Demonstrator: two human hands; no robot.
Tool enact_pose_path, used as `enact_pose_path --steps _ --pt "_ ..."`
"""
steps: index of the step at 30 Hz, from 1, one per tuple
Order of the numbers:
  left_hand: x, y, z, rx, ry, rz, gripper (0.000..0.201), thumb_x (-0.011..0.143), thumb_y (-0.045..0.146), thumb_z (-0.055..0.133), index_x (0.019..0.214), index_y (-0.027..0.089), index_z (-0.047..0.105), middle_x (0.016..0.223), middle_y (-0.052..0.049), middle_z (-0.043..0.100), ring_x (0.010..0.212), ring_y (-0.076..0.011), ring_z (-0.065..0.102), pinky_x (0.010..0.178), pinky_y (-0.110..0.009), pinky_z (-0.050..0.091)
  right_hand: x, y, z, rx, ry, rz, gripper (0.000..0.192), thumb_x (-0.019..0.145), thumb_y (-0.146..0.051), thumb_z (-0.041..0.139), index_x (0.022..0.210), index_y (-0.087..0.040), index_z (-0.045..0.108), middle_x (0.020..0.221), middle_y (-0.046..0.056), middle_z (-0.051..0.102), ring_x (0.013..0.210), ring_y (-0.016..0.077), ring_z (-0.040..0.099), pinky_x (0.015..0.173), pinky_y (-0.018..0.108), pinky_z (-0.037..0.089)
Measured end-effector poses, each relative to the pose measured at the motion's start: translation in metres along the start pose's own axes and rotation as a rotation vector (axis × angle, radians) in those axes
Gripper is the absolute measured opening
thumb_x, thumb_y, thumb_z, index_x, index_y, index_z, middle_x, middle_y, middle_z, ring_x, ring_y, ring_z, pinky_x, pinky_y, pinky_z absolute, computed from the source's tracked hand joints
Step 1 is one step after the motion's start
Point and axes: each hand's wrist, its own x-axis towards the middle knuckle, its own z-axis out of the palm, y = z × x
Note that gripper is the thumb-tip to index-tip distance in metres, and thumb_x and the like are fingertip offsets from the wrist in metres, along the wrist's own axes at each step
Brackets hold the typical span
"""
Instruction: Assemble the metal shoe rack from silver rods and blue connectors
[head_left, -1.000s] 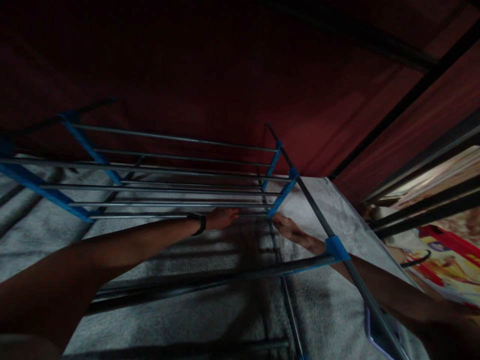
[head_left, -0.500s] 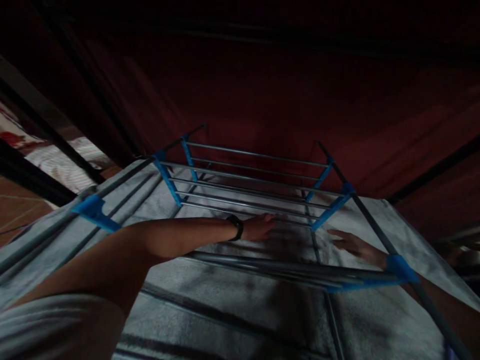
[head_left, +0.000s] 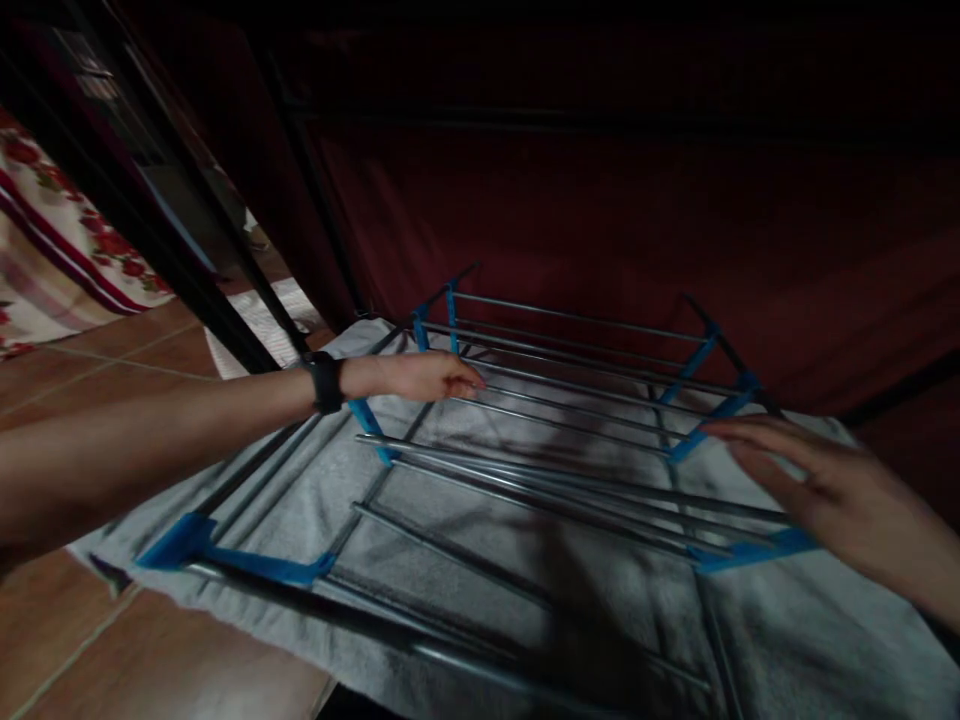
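Both hands had shifted since a second earlier: the left hand point(head_left: 424, 377), then low at the rack's middle rails, now reached across to the far-left corner, fingers loosely extended over a blue joint point(head_left: 369, 415), apparently touching the rods there. The right hand point(head_left: 814, 480) had drawn back from the inner post and hovered spread, gripping nothing, just above the near-right blue connector point(head_left: 750, 552). The rack point(head_left: 570, 400) lay on a grey mat point(head_left: 810, 630), so the work seemed to have moved leftward. Open tile floor point(head_left: 150, 660) lay left; red fabric point(head_left: 600, 220) closed the back; dark bars point(head_left: 187, 270) crowded the left.
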Motion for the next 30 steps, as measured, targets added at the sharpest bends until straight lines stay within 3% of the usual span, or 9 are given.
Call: enact_pose_path --steps 3,6,8,10,14,18,21,24,30 --pt "-0.037 -0.025 -0.02 0.06 0.316 -0.106 0.039 0.1 0.037 0.055 0.127 0.015 0.071 0.126 -0.007 0.075 0.111 -0.0212 0.068 0.102 -0.031 0.049 -0.011 -0.023 0.07 -0.147 -0.467 -0.323 0.026 0.094 -0.03 0.064 0.117 -0.029 0.077 0.124 0.006 0.073 0.119 0.0276 0.067 0.11 0.053 0.051" --pt "-0.067 -0.052 -0.026 0.041 0.593 -0.235 0.051 0.095 0.052 0.058 0.128 0.016 0.071 0.13 -0.011 0.073 0.116 -0.0271 0.067 0.108 -0.037 0.048 -0.016 -0.027 0.122 -0.357 -0.683 -0.524 0.04 0.101 -0.022 0.046 0.135 -0.022 0.066 0.135 0.01 0.067 0.123 0.0244 0.065 0.109 0.045 0.053" --pt "-0.08 -0.067 -0.025 -0.092 0.655 -0.344 0.057 0.088 0.06 0.065 0.122 0.015 0.072 0.126 -0.013 0.074 0.115 -0.0304 0.068 0.105 -0.04 0.052 -0.016 -0.028 0.145 -0.491 -0.781 -0.603 0.046 0.097 -0.017 0.048 0.141 -0.017 0.06 0.141 0.014 0.063 0.127 0.0256 0.063 0.111 0.044 0.051" --pt "-0.089 -0.075 -0.021 -0.315 0.632 -0.444 0.058 0.08 0.064 0.072 0.112 0.016 0.074 0.113 -0.013 0.077 0.108 -0.0316 0.07 0.099 -0.041 0.057 -0.014 -0.032 0.163 -0.57 -0.839 -0.604 0.05 0.095 -0.016 0.05 0.145 -0.015 0.057 0.144 0.015 0.061 0.128 0.0263 0.062 0.112 0.043 0.049" --pt "-0.094 -0.073 -0.005 -0.829 0.526 -0.552 0.058 0.075 0.062 0.08 0.107 0.014 0.071 0.098 -0.015 0.078 0.097 -0.0295 0.074 0.082 -0.037 0.062 -0.01 -0.048 0.197 -0.61 -0.858 -0.514 0.044 0.098 -0.022 0.051 0.14 -0.018 0.06 0.139 0.013 0.065 0.123 0.0267 0.064 0.104 0.039 0.051" --pt "-0.094 -0.065 0.007 -1.143 0.478 -0.597 0.054 0.078 0.052 0.083 0.11 0.012 0.067 0.094 -0.015 0.077 0.082 -0.0259 0.076 0.066 -0.033 0.063 -0.009 -0.061 0.22 -0.652 -0.865 -0.498 0.032 0.1 -0.018 0.046 0.127 -0.02 0.064 0.127 0.01 0.069 0.111 0.0242 0.068 0.09 0.033 0.051" --pt "-0.096 -0.06 0.011 -1.205 0.498 -0.604 0.049 0.079 0.052 0.082 0.107 0.014 0.068 0.087 -0.012 0.075 0.071 -0.0246 0.074 0.058 -0.033 0.062 -0.002 -0.068 0.222 -0.682 -0.805 -0.475 0.029 0.103 -0.016 0.041 0.12 -0.021 0.064 0.119 0.009 0.07 0.103 0.0228 0.068 0.082 0.031 0.048" --pt "-0.097 -0.06 0.014 -1.148 0.505 -0.622 0.05 0.08 0.059 0.078 0.101 0.015 0.07 0.076 -0.009 0.072 0.059 -0.0228 0.069 0.048 -0.03 0.056 0.007 -0.074 0.219 -0.656 -0.709 -0.472 0.024 0.106 -0.022 0.042 0.119 -0.022 0.062 0.121 0.008 0.07 0.11 0.0228 0.066 0.086 0.03 0.045" --pt "-0.092 -0.077 0.023 -1.182 0.496 -0.64 0.054 0.076 0.071 0.074 0.09 0.019 0.069 0.062 -0.004 0.063 0.047 -0.0177 0.057 0.042 -0.028 0.048 0.008 -0.083 0.224 -0.668 -0.683 -0.463 0.021 0.108 -0.031 0.044 0.111 -0.022 0.063 0.116 0.006 0.072 0.107 0.0225 0.067 0.084 0.03 0.043"
